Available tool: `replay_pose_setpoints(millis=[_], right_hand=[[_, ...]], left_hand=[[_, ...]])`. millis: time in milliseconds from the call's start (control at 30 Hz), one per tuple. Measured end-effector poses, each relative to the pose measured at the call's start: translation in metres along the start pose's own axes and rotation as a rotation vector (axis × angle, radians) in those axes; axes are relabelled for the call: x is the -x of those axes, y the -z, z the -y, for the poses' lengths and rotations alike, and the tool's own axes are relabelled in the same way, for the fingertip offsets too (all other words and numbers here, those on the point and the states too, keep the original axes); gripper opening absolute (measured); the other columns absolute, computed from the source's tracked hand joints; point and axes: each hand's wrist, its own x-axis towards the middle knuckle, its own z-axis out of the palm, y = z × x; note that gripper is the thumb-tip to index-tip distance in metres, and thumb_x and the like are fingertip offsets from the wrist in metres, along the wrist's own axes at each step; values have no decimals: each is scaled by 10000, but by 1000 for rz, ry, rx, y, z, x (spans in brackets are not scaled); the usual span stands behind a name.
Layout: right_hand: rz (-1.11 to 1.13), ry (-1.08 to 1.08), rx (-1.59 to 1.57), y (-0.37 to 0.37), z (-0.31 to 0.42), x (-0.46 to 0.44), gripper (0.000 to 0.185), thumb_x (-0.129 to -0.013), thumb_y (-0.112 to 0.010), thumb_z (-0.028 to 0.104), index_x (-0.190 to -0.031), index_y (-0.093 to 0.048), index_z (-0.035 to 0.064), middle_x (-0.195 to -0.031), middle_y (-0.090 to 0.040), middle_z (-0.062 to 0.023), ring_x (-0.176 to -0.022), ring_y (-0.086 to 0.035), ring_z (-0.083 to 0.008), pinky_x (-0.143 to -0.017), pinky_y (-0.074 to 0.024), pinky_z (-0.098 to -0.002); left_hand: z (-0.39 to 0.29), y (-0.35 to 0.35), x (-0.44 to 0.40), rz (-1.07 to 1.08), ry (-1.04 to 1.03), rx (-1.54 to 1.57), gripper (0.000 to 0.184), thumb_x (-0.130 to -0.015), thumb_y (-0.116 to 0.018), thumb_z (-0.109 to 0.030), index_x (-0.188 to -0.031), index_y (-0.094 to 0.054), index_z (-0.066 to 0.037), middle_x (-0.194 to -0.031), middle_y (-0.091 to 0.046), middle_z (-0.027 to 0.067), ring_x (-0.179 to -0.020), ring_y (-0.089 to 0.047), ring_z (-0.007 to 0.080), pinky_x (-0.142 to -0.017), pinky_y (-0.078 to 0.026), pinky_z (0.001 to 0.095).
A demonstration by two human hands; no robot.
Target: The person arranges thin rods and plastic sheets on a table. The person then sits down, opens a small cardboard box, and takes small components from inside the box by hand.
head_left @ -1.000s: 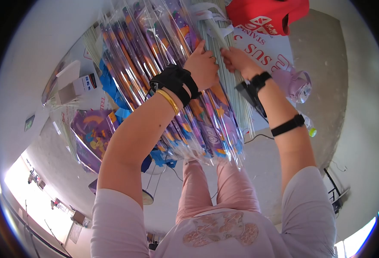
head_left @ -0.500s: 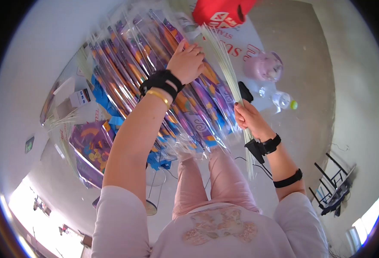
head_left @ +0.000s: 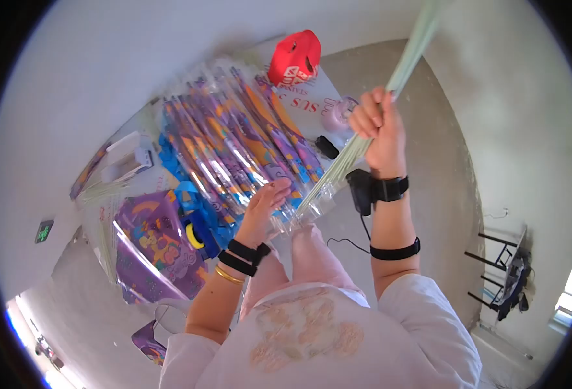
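My right hand [head_left: 382, 133] is closed around a bundle of long, thin pale green rods [head_left: 410, 61], raised and slanted to the upper right. The lower ends of the rods reach down to the near edge of the plastic sleeves. My left hand [head_left: 268, 206] has its fingers stretched out and rests over the near end of a row of clear plastic sleeves [head_left: 227, 146]. Inside these sleeves are folded purple, orange and blue printed sheets. Whether the left fingertips press on the plastic I cannot tell.
A red cap-like item [head_left: 295, 58] lies at the back, near a pink round container [head_left: 339, 115] and a small black object [head_left: 326, 147]. On the left are a purple printed sheet [head_left: 153, 246], a blue-and-yellow tape dispenser [head_left: 198, 236] and more pale rods [head_left: 107, 249]. A black-legged stool [head_left: 503, 262] stands right.
My right hand has lifted the rod bundle up and tilted it rightward. My left hand has drawn back from the middle of the sleeves to their near end. The view has shifted.
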Motion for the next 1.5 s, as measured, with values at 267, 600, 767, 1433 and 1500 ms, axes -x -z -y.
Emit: replay_pose_setpoints(millis=[267,600,767,1433,1500], right_hand=[[139,232,209,-157,58,77,263,-1017,-440,353,-896,-485,124,-618,-304,49,-497,-247,-52,-492,-238,-226],[293,209,236,-214,68,140,243,-1030,-416,303,-879,-422,112,-648,-345,25,-499,-307,-69,-462,-269,-228],[372,163,268,-201,68,160,209,-1040,-390,282,-920,-442,119,-652,-347,32,-502,-298,-61,-479,-266,-225],[894,-46,971,-185,-46,295,252,-970,-507,160,-1171,-490,8,-800,-579,-160,-701,-573,-246,-655,-458,-376],[971,64,1108,-187,-66,320,267,-936,-530,195,-1136,-448,37,-805,-632,-237,-755,-614,-449,-617,-467,-510]], left_hand=[[-28,-36,98,233,-40,653,566,-1012,-329,-410,-1393,-409,2,-1423,-455,141,-1318,-415,255,-1132,-278,400],[-22,-76,144,281,-81,725,547,-997,-358,-414,-1335,-480,-2,-1350,-521,122,-1240,-490,256,-1069,-353,385],[22,-85,143,244,-77,811,513,-1002,-373,-373,-1269,-498,46,-1290,-549,185,-1199,-525,314,-1085,-374,437],[-42,-114,323,-487,-675,266,355,-914,-657,-288,-1122,-570,-13,-825,-619,37,-871,-640,184,-876,-510,347],[-14,-94,339,-568,-732,415,314,-910,-663,-293,-1060,-575,-31,-752,-575,18,-788,-613,168,-862,-507,352]])
